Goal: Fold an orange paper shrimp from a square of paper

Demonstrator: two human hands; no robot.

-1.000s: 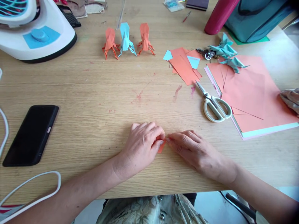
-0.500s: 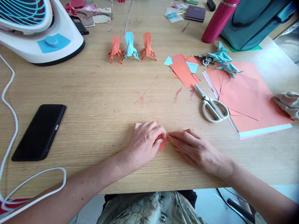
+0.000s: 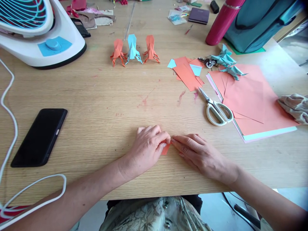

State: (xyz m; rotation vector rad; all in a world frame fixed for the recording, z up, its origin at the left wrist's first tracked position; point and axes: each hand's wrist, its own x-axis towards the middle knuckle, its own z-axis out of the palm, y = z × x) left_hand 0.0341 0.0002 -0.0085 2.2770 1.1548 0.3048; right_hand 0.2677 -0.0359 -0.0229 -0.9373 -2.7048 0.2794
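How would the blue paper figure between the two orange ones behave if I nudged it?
Being folded paper, the blue figure would probably feel light and slide easily. Its upright body on thin legs looks apt to tip. Those legs might bend under a firm push.

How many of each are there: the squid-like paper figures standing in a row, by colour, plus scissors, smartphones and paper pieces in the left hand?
Orange squid-like figures: 2
Light-blue squid-like figure: 1
Scissors: 1
Black smartphone: 1
Orange paper piece in the left hand: 1
Total: 6
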